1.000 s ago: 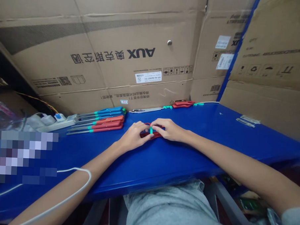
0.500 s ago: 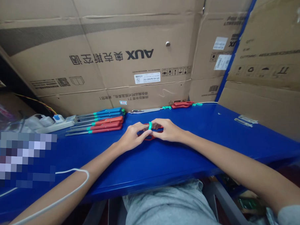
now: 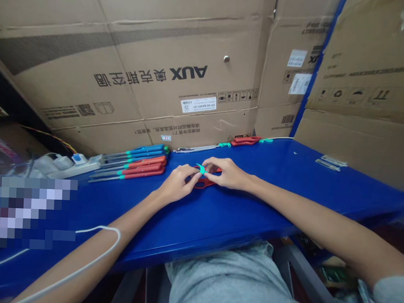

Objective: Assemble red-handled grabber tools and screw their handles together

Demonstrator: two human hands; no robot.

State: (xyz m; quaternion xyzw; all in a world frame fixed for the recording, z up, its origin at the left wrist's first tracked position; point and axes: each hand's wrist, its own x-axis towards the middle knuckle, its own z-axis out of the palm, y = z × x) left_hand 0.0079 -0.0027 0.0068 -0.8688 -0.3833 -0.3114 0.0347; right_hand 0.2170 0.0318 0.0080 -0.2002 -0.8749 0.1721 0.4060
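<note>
Lying on the blue table (image 3: 239,215), approx. at its middle, the red handle piece (image 3: 205,183) has a small teal ring (image 3: 200,169) on top. Left hand (image 3: 177,185) and right hand (image 3: 228,174) both pinch it w/ fingertips, closed on it. To the left, near, is a row of red and blue screwdrivers (image 3: 134,163); behind, cardboard boxes (image 3: 152,73).

Bare blue tabletop (image 3: 260,203) lies open at the lower centre and right of the frame. At centre left a row of screwdrivers (image 3: 134,163) blocks the way; cardboard boxes (image 3: 178,74) wall off the top, with a power strip (image 3: 70,163) far left
</note>
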